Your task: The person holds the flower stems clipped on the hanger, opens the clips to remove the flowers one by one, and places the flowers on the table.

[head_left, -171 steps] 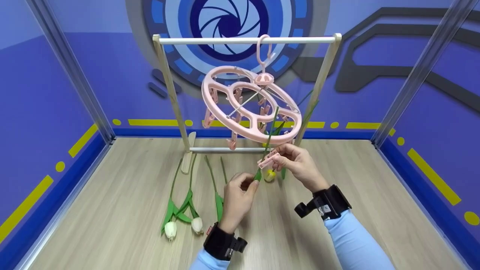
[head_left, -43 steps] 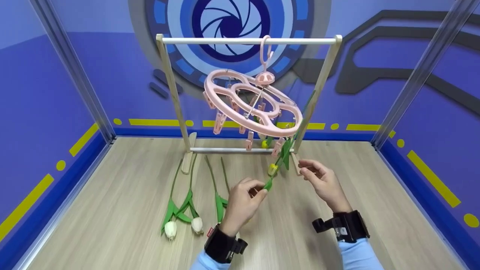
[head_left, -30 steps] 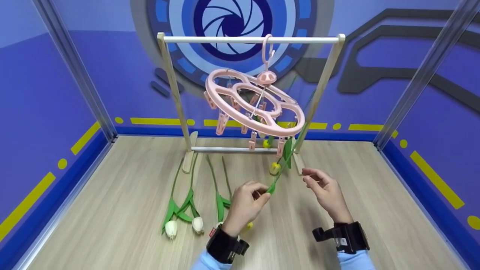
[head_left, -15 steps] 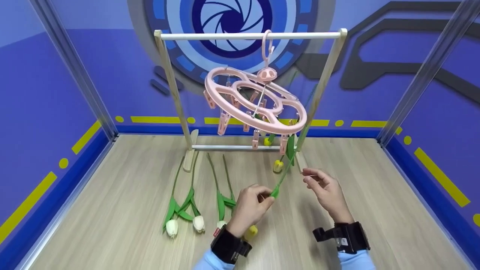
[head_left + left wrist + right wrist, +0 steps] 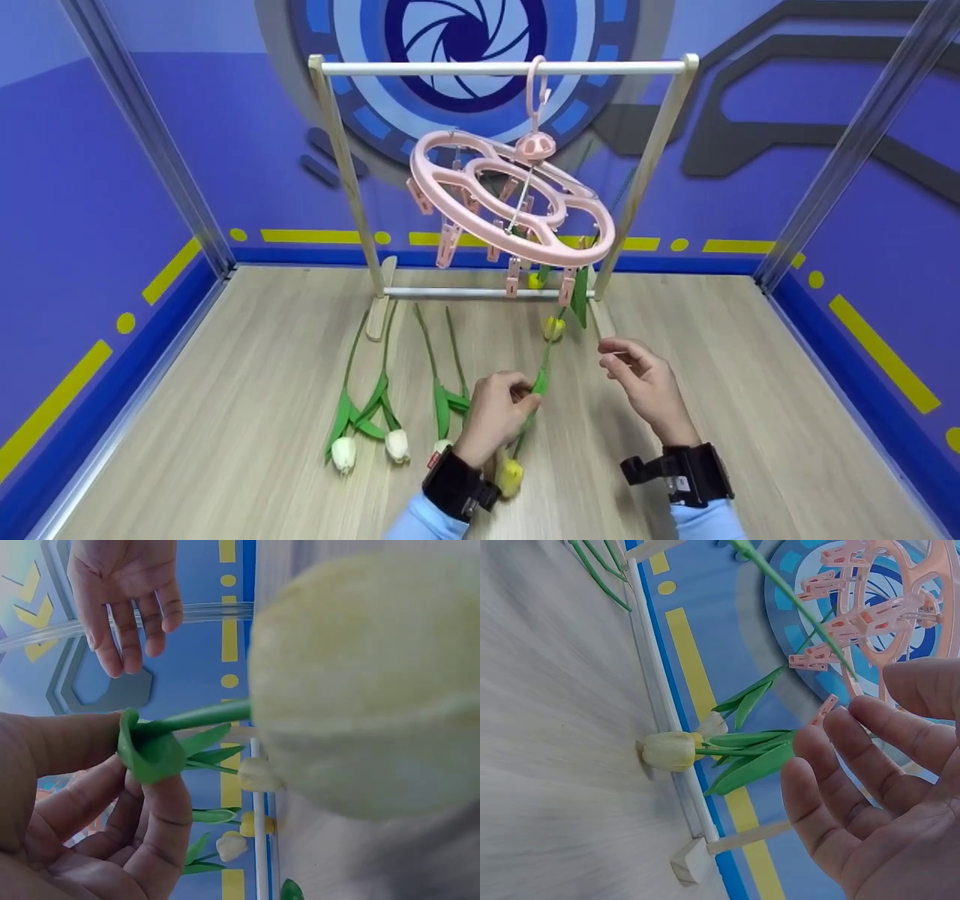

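My left hand (image 5: 495, 416) pinches a yellow tulip (image 5: 510, 478) by its leaf and stem. Its bloom points down at my wrist, and the stem slants up towards the hanger. In the left wrist view the green leaf (image 5: 150, 754) sits between thumb and fingers, and the bloom (image 5: 367, 682) looms large. My right hand (image 5: 649, 390) hovers to the right with loosely bent fingers, holding nothing. Above hangs a pink clip hanger (image 5: 536, 240) with several dangling clips (image 5: 512, 277). Upside-down tulips, one with a yellow bloom (image 5: 555, 328), hang below its right side.
A wooden rack with a white top bar (image 5: 420, 68) carries the hanger; its foot (image 5: 602, 319) stands near my right hand. Several white tulips (image 5: 343, 454) lie on the table (image 5: 225, 420) at the left. Blue printed walls (image 5: 847, 210) enclose the table.
My right hand has let go of a pink clip and drawn back from the hanger. The left hand's tulip has come down and swung, bringing its yellow bloom into view.
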